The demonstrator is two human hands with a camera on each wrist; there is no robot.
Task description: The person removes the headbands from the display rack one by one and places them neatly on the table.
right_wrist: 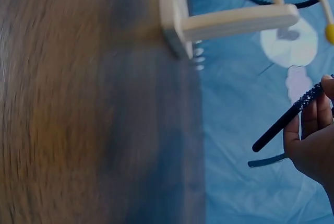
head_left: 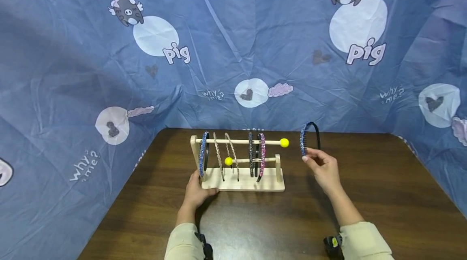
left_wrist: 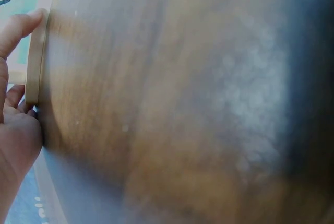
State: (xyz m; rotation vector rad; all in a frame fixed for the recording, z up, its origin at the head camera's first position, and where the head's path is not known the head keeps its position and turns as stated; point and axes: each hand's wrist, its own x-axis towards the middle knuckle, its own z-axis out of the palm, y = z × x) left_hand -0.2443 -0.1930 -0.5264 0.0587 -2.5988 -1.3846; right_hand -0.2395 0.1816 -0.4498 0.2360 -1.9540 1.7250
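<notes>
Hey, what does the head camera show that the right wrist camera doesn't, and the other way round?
Only the head view shows the left hand and the pig lettering. Only the right wrist view shows a black tip of the held headband. Both show the right hand, that headband, the wooden stand, the table and the blue backdrop.

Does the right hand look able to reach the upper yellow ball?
Probably yes: the right hand is close to the upper yellow ball, and only the blue headband it pinches seems to stand between them.
</notes>
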